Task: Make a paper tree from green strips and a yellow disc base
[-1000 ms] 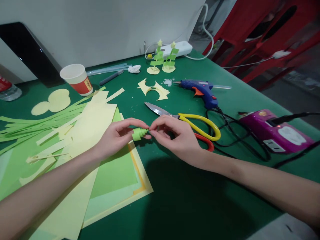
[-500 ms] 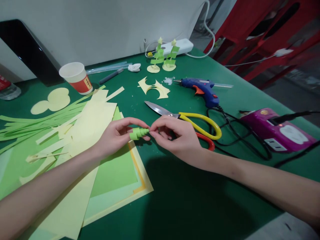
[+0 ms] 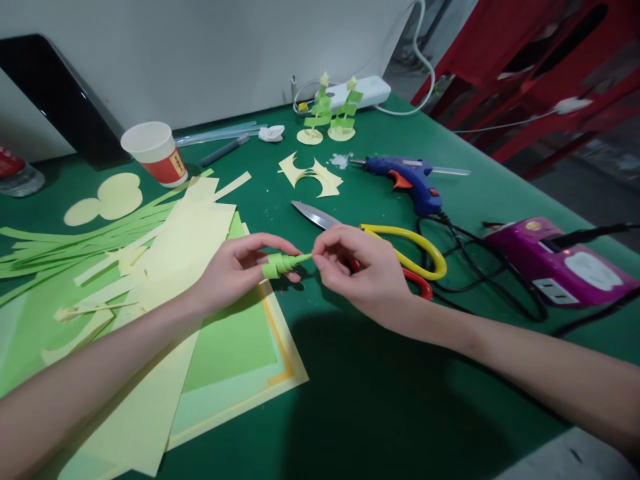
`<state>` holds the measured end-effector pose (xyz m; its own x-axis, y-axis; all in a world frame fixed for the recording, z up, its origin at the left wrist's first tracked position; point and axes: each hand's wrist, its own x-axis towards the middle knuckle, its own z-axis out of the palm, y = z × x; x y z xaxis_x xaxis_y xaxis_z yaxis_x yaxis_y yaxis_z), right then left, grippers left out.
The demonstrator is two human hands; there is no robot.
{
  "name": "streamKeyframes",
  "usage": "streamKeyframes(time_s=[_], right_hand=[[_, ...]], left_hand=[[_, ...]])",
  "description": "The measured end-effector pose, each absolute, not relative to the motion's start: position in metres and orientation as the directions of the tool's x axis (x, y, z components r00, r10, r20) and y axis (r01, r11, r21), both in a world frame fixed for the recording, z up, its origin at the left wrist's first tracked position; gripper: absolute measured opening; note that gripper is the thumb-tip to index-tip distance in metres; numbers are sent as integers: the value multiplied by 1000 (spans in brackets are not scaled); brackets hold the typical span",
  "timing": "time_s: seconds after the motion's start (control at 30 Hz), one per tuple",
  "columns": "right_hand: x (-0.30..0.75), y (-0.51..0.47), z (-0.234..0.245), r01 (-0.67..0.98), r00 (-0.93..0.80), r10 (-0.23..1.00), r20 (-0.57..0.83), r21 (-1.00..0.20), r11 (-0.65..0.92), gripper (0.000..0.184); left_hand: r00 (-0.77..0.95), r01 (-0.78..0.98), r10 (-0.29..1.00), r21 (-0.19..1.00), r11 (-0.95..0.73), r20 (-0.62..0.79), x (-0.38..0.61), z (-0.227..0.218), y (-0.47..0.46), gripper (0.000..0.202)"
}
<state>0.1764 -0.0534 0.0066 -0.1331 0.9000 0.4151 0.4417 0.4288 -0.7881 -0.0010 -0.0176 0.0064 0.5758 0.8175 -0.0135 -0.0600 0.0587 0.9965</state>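
Note:
A green paper strip coiled into a cone-shaped spiral (image 3: 281,265) is held between my two hands above the table. My left hand (image 3: 240,267) grips its wide end between thumb and fingers. The fingertips of my right hand (image 3: 357,263) pinch the thin tip, which is drawn out to the right. Beneath and behind my right hand lie scissors (image 3: 405,230) with one yellow and one red handle, partly covered by the hand. Two small green paper spiral trees (image 3: 319,113) with pale stars on top stand on round cream bases at the back.
Cream and green paper sheets (image 3: 240,360) and green strips (image 3: 100,233) spread on the left. A paper cup (image 3: 163,157), pen (image 3: 225,151) and cream paper circles (image 3: 117,197) lie behind. Right are a blue glue gun (image 3: 407,177), its cable and a purple socket box (image 3: 560,263).
My right hand has shifted to the right, pulling the spiral's tip out into a longer point. My left hand stays about where it was, holding the wide end.

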Motion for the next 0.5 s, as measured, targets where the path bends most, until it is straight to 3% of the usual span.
streamKeyframes(time_s=[0.3,0.5], right_hand=[[180,-53,9,389,-90,920,382,-837,386,11],[177,-55,12,462,-208,849,485,-716,523,14]], left_hand=[[595,-219,785,975,-49,173,-7,-4,-10,25],[627,-84,778,991,101,-26,-2,1,-14,33]])
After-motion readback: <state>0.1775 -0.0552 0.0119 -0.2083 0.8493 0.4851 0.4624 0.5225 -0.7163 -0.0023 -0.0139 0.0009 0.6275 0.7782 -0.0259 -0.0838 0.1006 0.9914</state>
